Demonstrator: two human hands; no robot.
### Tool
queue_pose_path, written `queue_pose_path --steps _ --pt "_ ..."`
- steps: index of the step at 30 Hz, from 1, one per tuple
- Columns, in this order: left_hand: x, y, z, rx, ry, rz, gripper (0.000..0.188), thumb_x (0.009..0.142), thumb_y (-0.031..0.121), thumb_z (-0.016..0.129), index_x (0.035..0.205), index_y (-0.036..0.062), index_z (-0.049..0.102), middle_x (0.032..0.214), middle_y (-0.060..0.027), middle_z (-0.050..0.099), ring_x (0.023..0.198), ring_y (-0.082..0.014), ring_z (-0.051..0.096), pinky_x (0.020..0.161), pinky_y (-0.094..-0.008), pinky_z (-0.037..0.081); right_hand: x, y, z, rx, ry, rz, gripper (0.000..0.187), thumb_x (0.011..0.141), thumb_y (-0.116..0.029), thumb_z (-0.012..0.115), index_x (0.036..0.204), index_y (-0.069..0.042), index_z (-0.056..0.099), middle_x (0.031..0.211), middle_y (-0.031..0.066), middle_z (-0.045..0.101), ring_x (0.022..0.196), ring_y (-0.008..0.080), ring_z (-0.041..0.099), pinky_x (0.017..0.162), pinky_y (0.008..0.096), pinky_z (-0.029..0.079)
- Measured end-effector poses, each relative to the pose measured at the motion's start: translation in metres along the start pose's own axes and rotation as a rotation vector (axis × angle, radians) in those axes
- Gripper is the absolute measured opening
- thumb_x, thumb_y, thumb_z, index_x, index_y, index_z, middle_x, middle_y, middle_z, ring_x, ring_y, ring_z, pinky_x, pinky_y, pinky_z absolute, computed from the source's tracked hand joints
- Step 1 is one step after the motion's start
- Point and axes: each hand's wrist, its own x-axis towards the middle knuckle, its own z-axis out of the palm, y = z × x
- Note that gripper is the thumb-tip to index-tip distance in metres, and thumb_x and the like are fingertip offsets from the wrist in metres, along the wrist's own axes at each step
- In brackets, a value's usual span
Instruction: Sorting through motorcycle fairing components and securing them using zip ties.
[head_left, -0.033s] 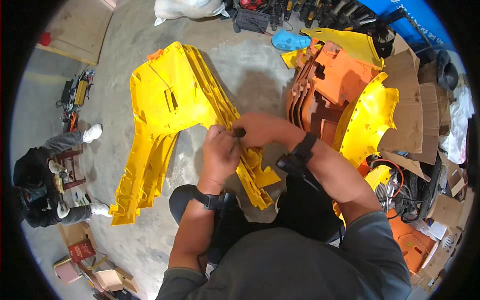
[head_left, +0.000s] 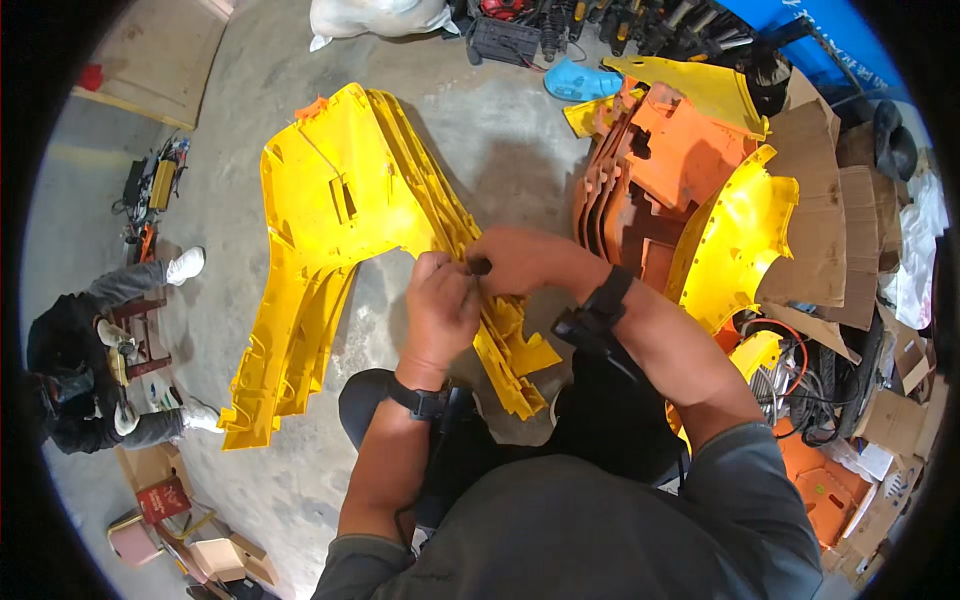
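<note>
A stack of yellow moulded plastic panels (head_left: 325, 205), forked into two long legs, lies on the floor in front of me. My left hand (head_left: 442, 305) is closed above the stack's right leg, fingers curled in. Against it, my right hand (head_left: 520, 262) is closed too, its fingertips meeting the left ones in a pinch. Whatever sits between the fingers is too small or hidden to make out. Below the hands, the right leg's jagged yellow end (head_left: 520, 350) reaches toward my knees.
Stacked orange panels (head_left: 690, 140) and a curved yellow panel (head_left: 735, 240) stand at the right, beside flattened cardboard (head_left: 805, 200). A co-worker (head_left: 75, 365) sits low at the far left. Open boxes (head_left: 230, 558) lie at lower left; a white sack (head_left: 380, 15) rests at the back.
</note>
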Motion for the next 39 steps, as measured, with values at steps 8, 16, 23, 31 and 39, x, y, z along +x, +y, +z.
queue_pose_path --steps 8,16,23,31,39 --pt "-0.010 0.009 0.004 -0.069 0.099 -0.148 0.013 0.065 -0.006 0.066 0.075 0.0007 0.062 0.080 -0.0108 0.064 0.082 -0.0316 0.056 0.071 -0.0385 0.048 -0.001 0.009 0.016 -0.121 0.067 -0.110 0.022 0.070 -0.018 0.060 0.079 0.002 0.062 0.074 0.0232 0.061 0.072 0.0429 0.059 0.062 0.0479 0.045" --pt "-0.016 0.013 0.006 -0.222 0.133 -0.422 0.012 0.069 -0.006 0.069 0.075 0.0005 0.063 0.077 -0.0122 0.060 0.080 -0.0286 0.058 0.070 -0.0348 0.047 -0.007 0.009 0.022 -0.206 0.058 -0.086 0.019 0.078 -0.019 0.059 0.085 -0.003 0.064 0.088 0.0173 0.061 0.086 0.0389 0.058 0.074 0.0474 0.046" --pt "-0.023 0.021 0.004 -0.183 0.130 -0.482 0.012 0.070 -0.005 0.070 0.075 0.0010 0.061 0.077 -0.0128 0.061 0.076 -0.0295 0.059 0.068 -0.0352 0.047 -0.013 0.009 0.028 -0.187 0.101 -0.154 0.017 0.081 -0.019 0.059 0.086 -0.003 0.063 0.088 0.0174 0.059 0.086 0.0373 0.059 0.075 0.0468 0.046" --pt "-0.028 0.017 0.006 -0.093 0.136 -0.279 0.011 0.072 -0.005 0.067 0.077 0.0022 0.061 0.079 -0.0134 0.064 0.072 -0.0312 0.061 0.065 -0.0381 0.050 -0.016 0.009 0.032 -0.079 0.180 -0.190 0.018 0.080 -0.016 0.062 0.092 -0.001 0.062 0.091 0.0175 0.059 0.088 0.0379 0.058 0.076 0.0453 0.047" --pt "-0.034 0.019 0.015 -0.081 0.220 -0.247 0.013 0.072 -0.007 0.067 0.079 0.0018 0.061 0.080 -0.0136 0.064 0.071 -0.0314 0.063 0.064 -0.0370 0.051 -0.020 0.017 0.039 -0.032 0.354 -0.237 0.018 0.078 -0.015 0.065 0.092 -0.003 0.063 0.086 0.0165 0.060 0.081 0.0374 0.059 0.069 0.0437 0.047"
